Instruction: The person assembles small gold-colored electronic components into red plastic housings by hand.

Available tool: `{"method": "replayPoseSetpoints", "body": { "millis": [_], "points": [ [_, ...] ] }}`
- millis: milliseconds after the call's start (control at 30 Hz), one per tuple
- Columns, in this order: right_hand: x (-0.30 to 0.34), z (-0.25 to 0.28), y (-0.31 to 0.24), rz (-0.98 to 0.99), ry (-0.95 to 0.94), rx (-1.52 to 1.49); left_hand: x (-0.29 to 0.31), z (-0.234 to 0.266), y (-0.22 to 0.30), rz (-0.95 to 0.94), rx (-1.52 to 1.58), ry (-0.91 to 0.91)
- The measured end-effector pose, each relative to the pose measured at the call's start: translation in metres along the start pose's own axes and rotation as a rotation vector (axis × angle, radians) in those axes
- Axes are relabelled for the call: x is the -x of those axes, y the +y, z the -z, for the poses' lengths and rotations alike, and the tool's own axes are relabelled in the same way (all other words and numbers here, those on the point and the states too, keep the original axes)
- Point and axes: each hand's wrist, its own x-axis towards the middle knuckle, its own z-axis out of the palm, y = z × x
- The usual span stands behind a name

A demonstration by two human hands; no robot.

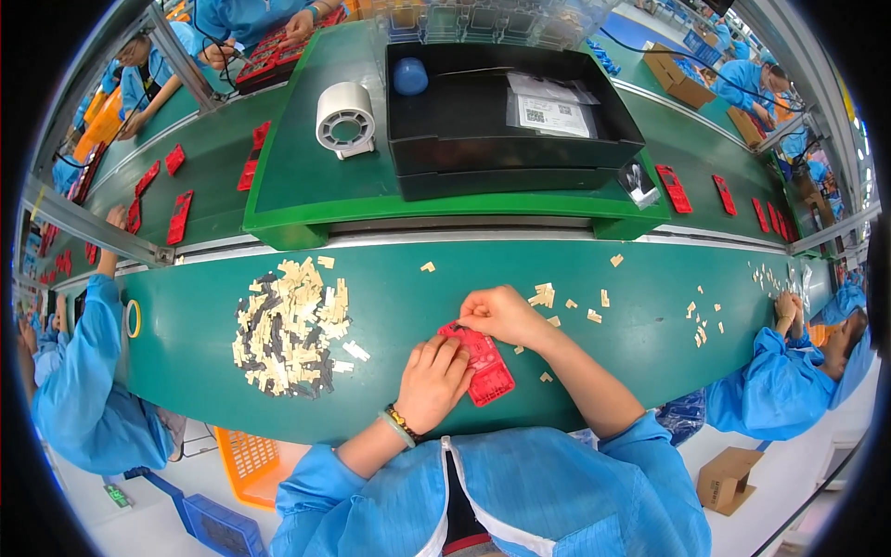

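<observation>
A red plastic housing (490,376) lies tilted on the green bench right in front of me. My left hand (432,385), with a bead bracelet and a bangle at the wrist, holds it from the left, fingers curled over its face. At the housing's far end my right hand (503,314) has thumb and fingertips pinched together. A small dark bit shows by those fingertips, too small to name. To the left sits a heap of small cream and black pieces (292,320). Several loose cream pieces (542,295) lie scattered right of the housing.
Beyond the bench, a raised green shelf (306,200) carries a black tray (520,153) and a white tape roll (344,119). Red housings (180,217) lie on the conveyor behind. Co-workers' arms (784,316) reach in at both sides. An orange basket (252,464) stands below left.
</observation>
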Motion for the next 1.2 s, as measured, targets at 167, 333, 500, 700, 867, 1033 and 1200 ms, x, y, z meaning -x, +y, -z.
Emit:
{"method": "replayPoseSetpoints", "body": {
  "millis": [167, 333, 500, 700, 867, 1033, 1200],
  "points": [
    [0.000, -0.003, 0.000, 0.012, 0.022, 0.019, 0.001, -0.001, 0.000, 0.001, 0.014, 0.006],
    [0.002, 0.004, -0.009, -0.143, -0.041, -0.210, 0.001, -0.001, -0.001, 0.007, 0.014, 0.003],
    [0.002, -0.001, -0.006, -0.137, 0.022, -0.168, -0.001, -0.001, -0.004, 0.009, 0.031, 0.016],
    [0.006, -0.004, -0.003, -0.152, 0.089, -0.266, -0.002, 0.000, -0.006, 0.011, 0.049, 0.021],
    [0.006, -0.006, -0.002, -0.147, 0.108, -0.235, -0.003, 0.002, -0.006, 0.013, 0.054, 0.022],
    [0.007, -0.012, 0.002, -0.094, 0.179, -0.069, -0.003, 0.001, -0.005, 0.013, 0.066, 0.029],
    [0.006, -0.017, 0.007, -0.053, 0.209, -0.053, -0.003, 0.001, -0.005, 0.015, 0.052, 0.026]
  ]
}}
